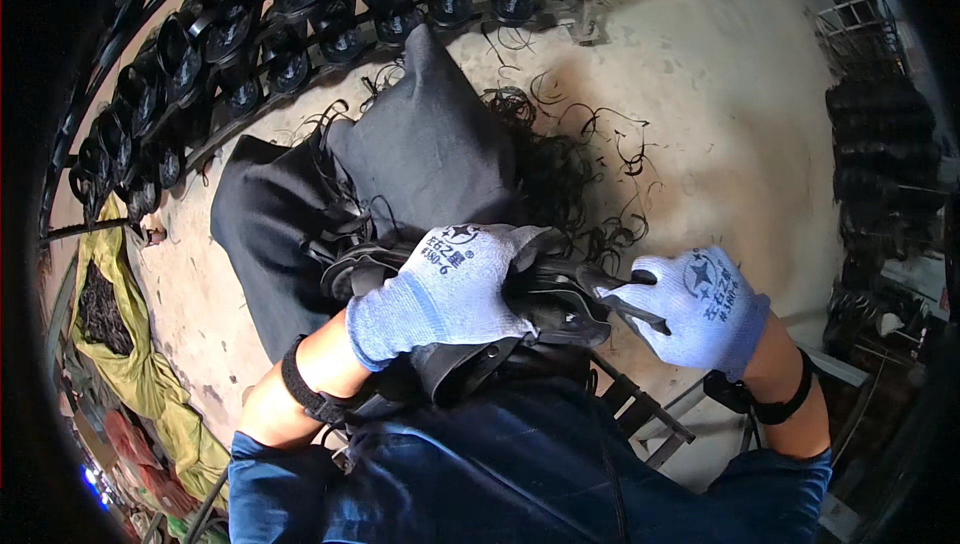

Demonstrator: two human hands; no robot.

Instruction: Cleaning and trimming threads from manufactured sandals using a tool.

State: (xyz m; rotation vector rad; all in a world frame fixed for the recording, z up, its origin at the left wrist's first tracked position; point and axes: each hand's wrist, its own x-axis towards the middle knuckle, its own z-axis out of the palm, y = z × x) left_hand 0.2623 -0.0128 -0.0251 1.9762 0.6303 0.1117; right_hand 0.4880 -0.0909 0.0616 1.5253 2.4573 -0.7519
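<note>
Both hands wear light blue knit gloves. Over my lap, my left hand [455, 284] is closed round a black sandal [570, 316], whose edge and straps show past the fingers. To its right, my right hand [695, 306] is closed, with the fingers pinched on a narrow dark piece [640, 312] that reaches toward the sandal. Whether that piece is a blade, a handle or a strip cannot be made out. A dark cloth [425, 149] covers my legs, and black curled trimmings [345, 219] lie on it.
Racks of black sandals [395, 24] curve along the far left. Many curled black trimmings [600, 234] lie on the pale floor [730, 124]. A yellow-green sack [150, 344] with dark scraps lies at left. Stacked dark items [885, 164] line the right; a metal frame [650, 414] stands beside me.
</note>
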